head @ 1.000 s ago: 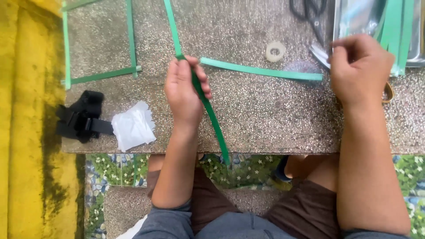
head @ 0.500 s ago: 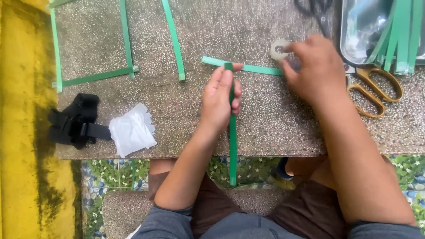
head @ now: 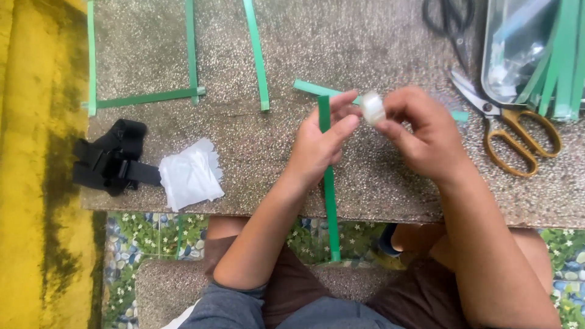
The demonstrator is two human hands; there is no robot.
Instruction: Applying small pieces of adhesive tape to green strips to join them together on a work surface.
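Note:
My left hand [head: 320, 143] rests on a long green strip [head: 329, 201] that runs from the speckled stone table [head: 378, 49] over its near edge towards my lap. Its fingers also touch a small roll of clear tape [head: 372, 108]. My right hand [head: 426, 131] pinches that roll from the right, holding it just above the table. A second green strip [head: 311, 88] lies crosswise under both hands, its right end [head: 460, 116] showing past my right hand.
Three joined green strips [head: 146, 97] form an open frame at the left, and one loose strip [head: 257, 58] lies beside it. Yellow-handled scissors [head: 512, 131], black scissors [head: 451, 24], a clear tray with green strips [head: 536, 55], a white cloth [head: 190, 173] and a black strap [head: 109, 157].
My right hand has picked the tape roll up off the table and brought it to my left hand. The left hand still presses the upright strip where it crosses the other one.

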